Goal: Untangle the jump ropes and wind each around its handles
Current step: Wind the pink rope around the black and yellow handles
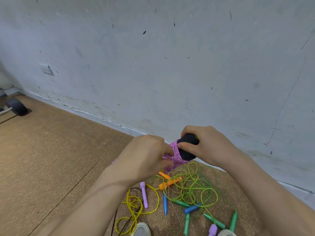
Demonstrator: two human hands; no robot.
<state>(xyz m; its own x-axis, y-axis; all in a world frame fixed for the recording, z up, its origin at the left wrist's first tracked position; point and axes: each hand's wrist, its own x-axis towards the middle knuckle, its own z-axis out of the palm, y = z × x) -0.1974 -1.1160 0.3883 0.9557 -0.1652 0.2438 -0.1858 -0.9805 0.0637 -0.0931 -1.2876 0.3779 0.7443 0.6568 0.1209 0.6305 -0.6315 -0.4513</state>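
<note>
- Wall [153,65]: grey, scuffed, meets the floor right behind the work.
- Floor [51,150]: cork-like brown, and the rest of the job lies on it.
- Loose pile [192,188] on the floor below the hands: green ropes looped over each other, a yellow rope [134,206] to its left, and orange, blue, green and purple handles mixed in. None of it is wound yet.
- Right hand [206,143]: curled tight round the black handles [187,147], thumb across the front, held above the pile.
- Left hand [146,159]: fingers curled at the winding and seem to pinch the pink rope [175,154]. The fingertips are partly hidden.
- Pink rope: mostly wrapped in close turns round the handles, just beside the right thumb, with a short tail hanging under.
- Judgement for the step:
  - hold both handles together as one core
  - lay each turn snug against the last, with tension from the left hand
  - tuck the tail under a turn so it does not spring loose
  - lift the bundle clear of the green loops so it does not snag them
</note>
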